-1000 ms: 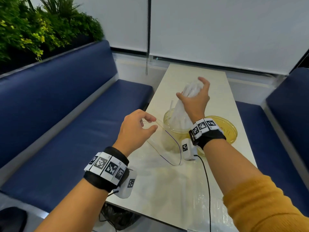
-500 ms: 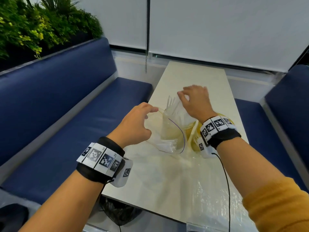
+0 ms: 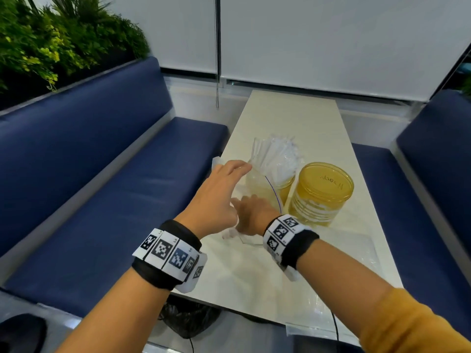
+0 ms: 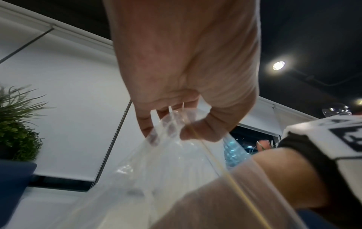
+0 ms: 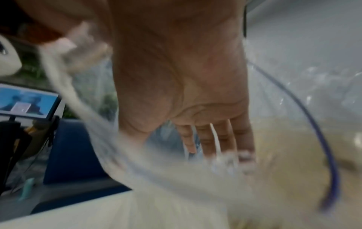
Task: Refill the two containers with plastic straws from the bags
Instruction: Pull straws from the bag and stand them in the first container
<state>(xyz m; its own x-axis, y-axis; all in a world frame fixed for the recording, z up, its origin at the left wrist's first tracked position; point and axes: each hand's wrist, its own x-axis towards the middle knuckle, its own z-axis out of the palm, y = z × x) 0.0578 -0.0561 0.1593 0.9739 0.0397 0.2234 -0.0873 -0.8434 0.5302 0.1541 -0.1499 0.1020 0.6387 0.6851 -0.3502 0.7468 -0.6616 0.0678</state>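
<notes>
Two amber see-through containers stand mid-table. The left one (image 3: 284, 191) is open, with a bunch of white plastic straws (image 3: 277, 159) sticking up out of it. The right one (image 3: 323, 192) has its lid on. My left hand (image 3: 229, 179) pinches the rim of a clear zip bag (image 3: 265, 194) and holds it up beside the open container; the pinched film (image 4: 166, 155) shows below the left hand (image 4: 186, 85). My right hand (image 3: 251, 215) reaches inside the bag, under the left hand. In the blurred right wrist view the right hand (image 5: 205, 139) has straight fingers and holds nothing I can see.
The narrow white table (image 3: 293, 118) runs away from me between two blue benches (image 3: 127, 187) (image 3: 420, 200). Clear plastic film (image 3: 351, 253) lies on the table's near right part. A black bag (image 3: 188, 317) sits under the front edge. Plants line the left wall.
My right hand came down from above the open container, left the straw bunch in it, and went into the bag. My left hand kept its hold on the bag and moved toward the container.
</notes>
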